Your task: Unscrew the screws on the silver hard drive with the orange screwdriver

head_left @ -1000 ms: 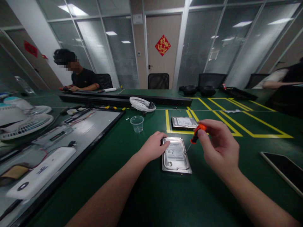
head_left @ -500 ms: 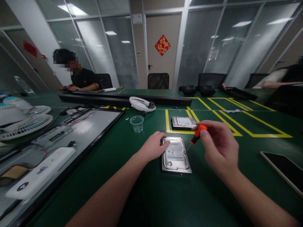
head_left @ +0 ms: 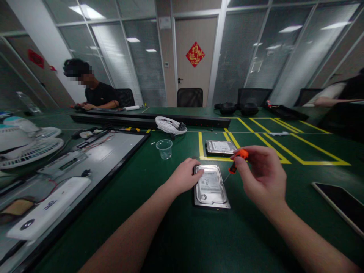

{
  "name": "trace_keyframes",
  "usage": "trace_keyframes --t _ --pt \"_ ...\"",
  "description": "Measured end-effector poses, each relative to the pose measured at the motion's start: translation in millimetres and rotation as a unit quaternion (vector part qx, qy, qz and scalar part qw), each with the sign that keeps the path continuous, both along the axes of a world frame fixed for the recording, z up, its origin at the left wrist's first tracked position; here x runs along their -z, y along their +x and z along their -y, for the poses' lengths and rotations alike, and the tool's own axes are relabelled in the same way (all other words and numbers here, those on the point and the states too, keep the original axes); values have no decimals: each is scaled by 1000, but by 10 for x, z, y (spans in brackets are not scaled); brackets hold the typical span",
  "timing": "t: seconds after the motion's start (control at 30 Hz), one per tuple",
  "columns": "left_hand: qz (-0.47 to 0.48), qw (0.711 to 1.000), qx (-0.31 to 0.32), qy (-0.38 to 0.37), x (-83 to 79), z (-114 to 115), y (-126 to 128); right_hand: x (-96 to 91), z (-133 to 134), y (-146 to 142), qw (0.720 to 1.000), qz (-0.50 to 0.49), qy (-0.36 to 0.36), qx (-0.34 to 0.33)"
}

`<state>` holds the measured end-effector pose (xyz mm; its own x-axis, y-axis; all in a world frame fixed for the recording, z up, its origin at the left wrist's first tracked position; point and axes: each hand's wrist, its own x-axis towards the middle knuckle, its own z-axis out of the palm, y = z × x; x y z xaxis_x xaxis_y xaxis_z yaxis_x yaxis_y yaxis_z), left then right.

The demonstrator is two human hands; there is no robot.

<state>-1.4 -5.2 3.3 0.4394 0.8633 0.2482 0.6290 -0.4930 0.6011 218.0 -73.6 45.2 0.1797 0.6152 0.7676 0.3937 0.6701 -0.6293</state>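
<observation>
A silver hard drive [head_left: 211, 185] lies flat on the green table in front of me, label side up. My left hand [head_left: 186, 176] grips its upper left edge, thumb on top and fingers along the far side. In my right hand [head_left: 263, 172] is an orange and black screwdriver [head_left: 233, 168], pinched by the handle and tilted. Its tip meets the drive's right edge around the middle; any screw there is too small to make out. A second hard drive [head_left: 220, 147] rests just beyond, inside a yellow tape outline.
A clear plastic cup [head_left: 164, 149] and a white fan guard [head_left: 171, 126] stand beyond my left hand. Leftward lies a large panel [head_left: 110, 155] bearing a white power strip [head_left: 51, 206]. A phone [head_left: 341, 203] is at the right. Another person [head_left: 98, 93] sits across the table.
The screwdriver handle has turned and shifted slightly left, with my right thumb and fingers moving along. My left hand and the hard drive are unmoved.
</observation>
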Motion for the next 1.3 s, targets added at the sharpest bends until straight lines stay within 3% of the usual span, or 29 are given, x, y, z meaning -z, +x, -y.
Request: trace_keyframes --t 0.2,0.6,0.93,1.3 --pt "0 1000 -3 0 11 -7 4 -6 -12 59 997 73 18 6" --pt "-5 1000 -4 -7 -25 15 -2 -77 55 -16 999 16 17 -40" --pt "-3 1000 -3 -3 -3 4 2 -32 5 -14 1000 -3 23 5" --pt "-7 1000 -5 -9 -41 24 5 -21 26 22 999 39 4 -5"
